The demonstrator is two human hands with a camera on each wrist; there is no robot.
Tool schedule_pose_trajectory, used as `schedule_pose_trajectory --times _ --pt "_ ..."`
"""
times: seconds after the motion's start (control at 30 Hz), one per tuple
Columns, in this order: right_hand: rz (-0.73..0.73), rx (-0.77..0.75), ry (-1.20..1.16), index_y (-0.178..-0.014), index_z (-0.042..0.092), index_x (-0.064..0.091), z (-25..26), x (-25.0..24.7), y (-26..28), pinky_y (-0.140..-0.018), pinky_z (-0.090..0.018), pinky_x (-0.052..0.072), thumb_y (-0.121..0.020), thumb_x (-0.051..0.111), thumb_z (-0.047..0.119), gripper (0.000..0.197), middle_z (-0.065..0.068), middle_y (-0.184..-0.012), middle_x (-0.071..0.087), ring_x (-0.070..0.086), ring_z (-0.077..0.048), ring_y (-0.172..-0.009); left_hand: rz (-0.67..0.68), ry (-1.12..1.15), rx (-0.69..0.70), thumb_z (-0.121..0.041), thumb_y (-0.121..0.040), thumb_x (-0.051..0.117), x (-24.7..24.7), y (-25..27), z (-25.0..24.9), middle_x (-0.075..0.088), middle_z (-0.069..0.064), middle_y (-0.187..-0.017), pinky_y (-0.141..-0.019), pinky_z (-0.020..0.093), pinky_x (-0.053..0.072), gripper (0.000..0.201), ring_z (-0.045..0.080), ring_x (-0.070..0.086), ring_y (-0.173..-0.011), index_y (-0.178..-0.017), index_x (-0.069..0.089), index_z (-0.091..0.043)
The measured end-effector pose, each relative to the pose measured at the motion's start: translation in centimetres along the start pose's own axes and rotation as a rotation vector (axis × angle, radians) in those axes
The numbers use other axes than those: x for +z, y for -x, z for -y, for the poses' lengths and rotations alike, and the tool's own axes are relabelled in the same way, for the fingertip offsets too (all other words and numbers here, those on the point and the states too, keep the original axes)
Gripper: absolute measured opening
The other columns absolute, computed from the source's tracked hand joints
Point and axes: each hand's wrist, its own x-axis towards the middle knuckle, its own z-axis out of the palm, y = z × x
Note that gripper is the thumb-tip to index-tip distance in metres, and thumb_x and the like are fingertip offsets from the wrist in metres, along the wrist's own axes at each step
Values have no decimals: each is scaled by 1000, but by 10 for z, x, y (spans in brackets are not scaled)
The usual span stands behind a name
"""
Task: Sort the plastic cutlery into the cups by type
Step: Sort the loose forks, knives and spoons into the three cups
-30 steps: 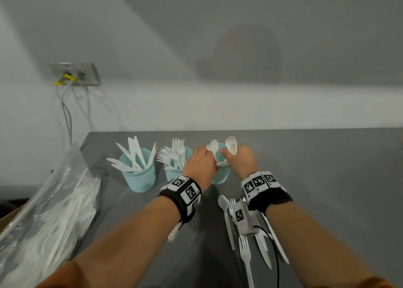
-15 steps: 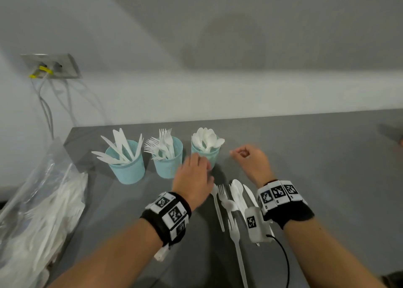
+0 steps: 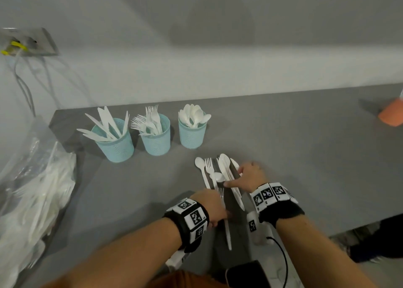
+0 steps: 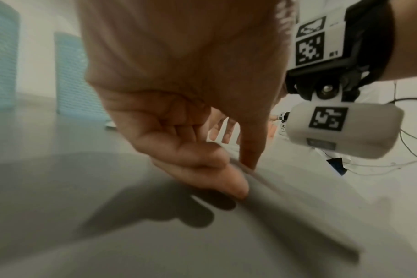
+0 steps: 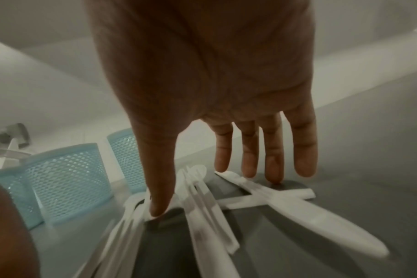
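A loose pile of white plastic cutlery (image 3: 220,174) lies on the grey desk (image 3: 305,156), in front of the three cups and between the two hands. It holds spoons, forks and knives, most lying side by side with their handles toward the person; in the right wrist view one knife (image 5: 298,212) lies crossed over another piece.

The right hand (image 3: 250,176) is spread flat over the right side of the pile. Its fingers (image 5: 274,150) are straight and apart, their tips at the crossed knife, while the thumb tip presses down on pieces at the left of the pile. It grips nothing.

The left hand (image 3: 214,207) sits at the near end of the pile, over the long handles. In the left wrist view its thumb and forefinger (image 4: 250,148) pinch a thin handle (image 4: 262,175) that runs toward the camera; which piece this is cannot be told, as the view is blurred.

Beyond the pile stand three pale blue mesh cups in a row: the left cup (image 3: 115,143) holds knives, the middle cup (image 3: 156,138) forks, the right cup (image 3: 192,133) spoons.

A clear plastic bag (image 3: 32,189) with more white cutlery lies at the desk's left edge. An orange object (image 3: 391,114) sits far right.
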Motion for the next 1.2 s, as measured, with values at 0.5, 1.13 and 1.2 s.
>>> schedule_pose_trajectory --times 0.5,1.13,1.2 --pt "42 -64 -165 -112 10 57 24 21 10 -87 -32 49 -71 80 27 49 -11 -120 54 60 -25 -99 -334 358 -124 -27 -94 56 -57 -15 40 72 17 -82 -72 41 60 28 31 73 -71 -75 58 -7" --pt "19 -44 -365 -131 14 50 53 11 -35 -106 -41 37 -85 59 45 56 -16 -137 43 42 -34 -127 -377 -240 -210 -67 -61 72 -34 -38 30 31 12 -135 -101 39 38 111 30 35 -124 -139 23 -3" --pt "72 -52 -404 -139 18 42 53 11 -36 -104 -46 41 -83 62 45 65 -14 -140 37 41 -34 -128 -360 -293 -161 -54 -65 74 -39 -37 35 33 13 -134 -101 38 38 98 32 35 -123 -137 28 -5"
